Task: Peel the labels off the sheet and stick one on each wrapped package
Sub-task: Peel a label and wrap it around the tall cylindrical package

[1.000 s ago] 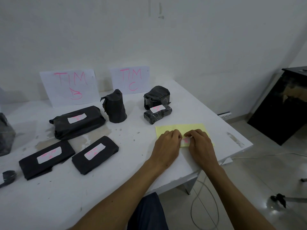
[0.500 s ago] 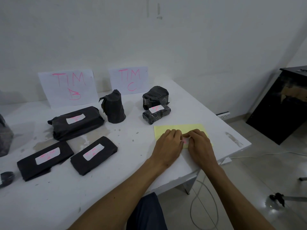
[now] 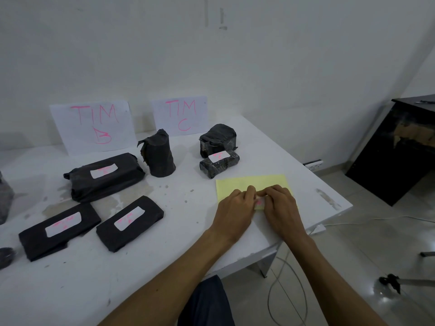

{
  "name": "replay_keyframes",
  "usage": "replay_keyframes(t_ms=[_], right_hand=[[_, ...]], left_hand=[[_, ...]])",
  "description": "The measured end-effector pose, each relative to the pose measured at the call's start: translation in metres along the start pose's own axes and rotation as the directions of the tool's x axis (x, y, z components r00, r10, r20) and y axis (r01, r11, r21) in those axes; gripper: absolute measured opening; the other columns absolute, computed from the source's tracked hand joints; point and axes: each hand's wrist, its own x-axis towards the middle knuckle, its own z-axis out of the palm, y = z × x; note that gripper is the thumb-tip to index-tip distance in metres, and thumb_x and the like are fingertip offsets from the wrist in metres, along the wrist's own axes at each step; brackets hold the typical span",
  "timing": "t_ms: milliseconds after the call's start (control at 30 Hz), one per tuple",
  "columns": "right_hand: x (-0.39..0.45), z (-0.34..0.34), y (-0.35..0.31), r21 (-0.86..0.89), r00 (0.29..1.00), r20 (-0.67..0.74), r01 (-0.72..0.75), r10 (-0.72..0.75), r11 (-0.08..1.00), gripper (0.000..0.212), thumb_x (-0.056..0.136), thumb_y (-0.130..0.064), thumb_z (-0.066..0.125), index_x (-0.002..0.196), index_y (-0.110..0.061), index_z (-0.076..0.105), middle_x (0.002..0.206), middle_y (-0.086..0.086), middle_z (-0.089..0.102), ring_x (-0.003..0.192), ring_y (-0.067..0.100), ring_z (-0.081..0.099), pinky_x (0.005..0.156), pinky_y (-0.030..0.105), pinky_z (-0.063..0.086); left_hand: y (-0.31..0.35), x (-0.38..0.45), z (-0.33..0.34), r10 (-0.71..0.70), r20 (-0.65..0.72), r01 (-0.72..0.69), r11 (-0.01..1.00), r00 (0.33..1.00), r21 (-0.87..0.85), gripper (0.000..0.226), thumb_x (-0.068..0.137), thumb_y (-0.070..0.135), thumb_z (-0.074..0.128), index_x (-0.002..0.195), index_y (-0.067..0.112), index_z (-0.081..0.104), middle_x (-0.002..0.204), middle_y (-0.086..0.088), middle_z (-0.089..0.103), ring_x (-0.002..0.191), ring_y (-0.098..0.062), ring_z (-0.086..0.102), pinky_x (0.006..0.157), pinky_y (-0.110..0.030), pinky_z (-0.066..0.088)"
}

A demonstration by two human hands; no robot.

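Note:
A yellow label sheet [image 3: 253, 183] lies near the table's right front corner. My left hand [image 3: 233, 212] and my right hand [image 3: 281, 209] rest on it side by side, fingers curled, pinching a white label with pink writing [image 3: 259, 203] between them. Black wrapped packages lie to the left: a large one [image 3: 106, 176], two flat ones [image 3: 58, 228] [image 3: 129, 223] and a small one [image 3: 219, 163], each bearing a white label. An upright package [image 3: 159, 156] and a blocky one [image 3: 217, 137] show no label.
Two paper signs, "TIM B" [image 3: 93, 125] and "TIM C" [image 3: 180, 115], lean on the wall behind the white table [image 3: 306, 182]. More black bundles sit at the far left edge [image 3: 4, 198]. A black cabinet [image 3: 397, 147] stands right; cables lie on the floor.
My hands have stayed on the yellow sheet, fingers working at the same white label; only small finger shifts. The packages have not moved.

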Motion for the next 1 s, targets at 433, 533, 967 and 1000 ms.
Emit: replay_keyframes(t_ms=[433,533,967,1000], right_hand=[[-0.001,-0.009,-0.011,0.094,0.996,0.010,-0.090,0.089,0.992,0.045,0.090,-0.034,0.029,0.109,-0.015,0.065,0.109,0.002,0.069,0.091,0.017,0.057,0.081,0.029,0.042],[-0.002,-0.006,-0.008,0.044,0.996,0.014,-0.093,0.092,0.995,0.040,0.090,-0.034,0.036,0.114,-0.016,0.062,0.111,-0.001,0.066,0.095,0.018,0.056,0.080,0.032,0.042],[0.012,0.019,-0.064,0.250,0.999,-0.029,0.048,-0.042,0.967,0.022,0.095,-0.013,0.054,0.115,-0.020,0.056,0.103,-0.004,0.062,0.095,0.012,0.057,0.075,0.020,0.041],[0.016,0.026,-0.079,0.316,0.999,-0.018,0.054,-0.051,0.947,0.023,0.095,-0.013,0.055,0.116,-0.020,0.057,0.103,-0.006,0.063,0.094,0.009,0.059,0.074,0.019,0.043]], left_hand=[[0.003,-0.006,-0.015,-0.154,0.042,0.159,0.943,0.987,-0.293,0.015,0.105,0.029,0.039,0.098,0.017,0.039,0.072,0.001,0.055,0.058,-0.019,0.053,0.050,-0.039,0.046],[-0.004,-0.008,-0.020,-0.279,0.056,0.273,0.849,0.959,-0.453,0.014,0.104,0.029,0.044,0.095,0.019,0.039,0.073,0.005,0.054,0.063,-0.017,0.056,0.054,-0.039,0.046],[-0.059,-0.013,-0.077,-0.514,-0.063,0.387,0.716,0.856,-0.581,0.013,0.093,0.017,0.066,0.087,0.021,0.055,0.081,0.013,0.063,0.080,-0.006,0.063,0.070,-0.025,0.055],[-0.067,-0.012,-0.084,-0.533,-0.059,0.408,0.708,0.844,-0.576,0.012,0.093,0.018,0.066,0.087,0.021,0.056,0.081,0.012,0.064,0.079,-0.006,0.063,0.071,-0.026,0.056]])
